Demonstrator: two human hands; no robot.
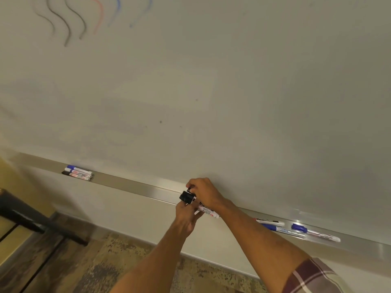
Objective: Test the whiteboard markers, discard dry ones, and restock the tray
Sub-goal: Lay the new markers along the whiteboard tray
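Past a plaid sleeve (313,275) on the right arm, the left hand (186,217) curls around a bundle of markers (208,211) with white barrels and black caps, just in front of the tray (131,185). The right hand (204,192) pinches the bundle's capped end from above. On the tray a small cluster of capped markers (78,173) lies far to the left and a few loose markers (275,224) lie to the right, while above rises the whiteboard (232,92), with black, red and blue squiggles (69,22) at its upper left.
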